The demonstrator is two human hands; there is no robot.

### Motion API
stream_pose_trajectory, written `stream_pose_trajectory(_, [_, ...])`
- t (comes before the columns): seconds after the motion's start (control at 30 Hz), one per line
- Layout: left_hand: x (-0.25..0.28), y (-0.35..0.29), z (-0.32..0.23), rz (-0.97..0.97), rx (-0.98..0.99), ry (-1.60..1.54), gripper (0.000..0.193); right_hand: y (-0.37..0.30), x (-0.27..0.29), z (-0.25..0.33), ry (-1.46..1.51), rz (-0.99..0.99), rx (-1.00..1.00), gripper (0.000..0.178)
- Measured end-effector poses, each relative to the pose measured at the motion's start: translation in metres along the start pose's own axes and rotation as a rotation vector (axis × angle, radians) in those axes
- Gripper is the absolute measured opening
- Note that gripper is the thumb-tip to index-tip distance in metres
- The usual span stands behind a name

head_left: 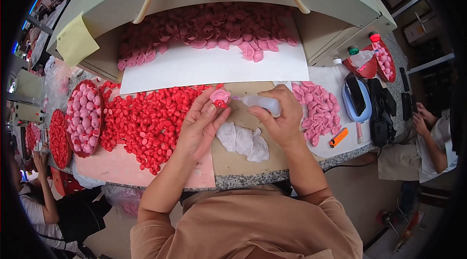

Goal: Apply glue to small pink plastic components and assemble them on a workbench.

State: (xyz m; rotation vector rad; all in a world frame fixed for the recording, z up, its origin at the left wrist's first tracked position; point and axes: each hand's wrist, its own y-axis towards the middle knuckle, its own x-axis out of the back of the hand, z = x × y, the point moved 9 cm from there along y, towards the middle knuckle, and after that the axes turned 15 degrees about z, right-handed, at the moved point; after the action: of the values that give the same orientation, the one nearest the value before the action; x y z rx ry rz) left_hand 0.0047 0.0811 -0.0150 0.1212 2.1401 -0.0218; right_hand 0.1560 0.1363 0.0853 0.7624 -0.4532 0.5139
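Observation:
Between the fingertips of my left hand (198,125) is a small pink and red molded piece (220,96), held up over the table. My right hand (283,115) wraps round a clear squeeze bottle (262,103), tilted sideways. Its thin nozzle points left and comes close to the piece; whether the two touch I cannot tell. A crumpled white cloth (242,141) lies below, between my forearms. Left of my left hand spreads a heap of small red pieces (151,118). Pink shell-shaped pieces (318,110) are piled to the right of my right hand.
Ahead, a cabinet-like box (335,20) holds many pink pieces (214,27) on white paper (214,73). Trays of round pink pieces (83,120) and red pieces (59,139) stand left. Rightward are an orange lighter (338,138), a phone (355,94) in a blue tray (365,113) and a black bag (383,118). People sit on both sides.

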Motion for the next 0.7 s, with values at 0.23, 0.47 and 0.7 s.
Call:
stream_pose_trajectory(0.23, [0.0011, 0.0, 0.0004, -0.002, 0.0, 0.001, 0.04, 0.0009, -0.0006, 0.0042, -0.012, 0.01, 0.016, 0.033])
stream_pose_trajectory(0.47, [0.0046, -0.0009, 0.0008, -0.011, -0.006, -0.002, 0.041, 0.0014, -0.002, 0.006, -0.005, 0.022, 0.027, 0.034])
stream_pose_trajectory(0.7, [0.004, -0.0003, 0.0011, -0.007, -0.007, -0.012, 0.04, 0.0015, -0.0026, 0.0044, 0.007, 0.029, 0.028, 0.033])
